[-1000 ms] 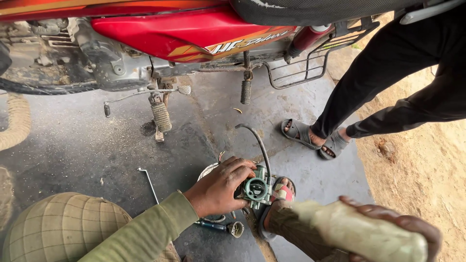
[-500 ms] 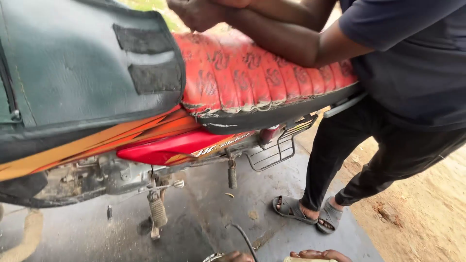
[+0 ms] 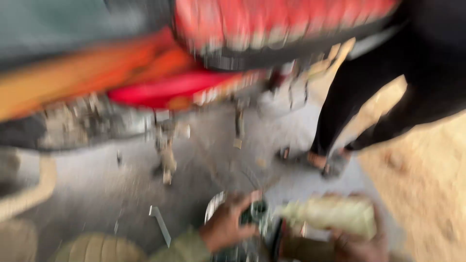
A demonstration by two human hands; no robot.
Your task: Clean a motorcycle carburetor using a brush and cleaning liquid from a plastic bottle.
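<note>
Your left hand (image 3: 227,228) has its fingers curled around the small metal part (image 3: 256,213), low over the floor (image 3: 97,189) beside the motorbike (image 3: 194,87). Your right hand (image 3: 357,240) grips a pale cloth (image 3: 330,213), fingers closed. All is blurred.

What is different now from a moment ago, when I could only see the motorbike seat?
The view has tipped back down, very blurred. The left hand and right hand are back in sight: the left grips the small metal engine part, the right holds a pale rag-like bundle. Nothing looks let go. The red motorbike and the standing person's legs stay where they were.
</note>
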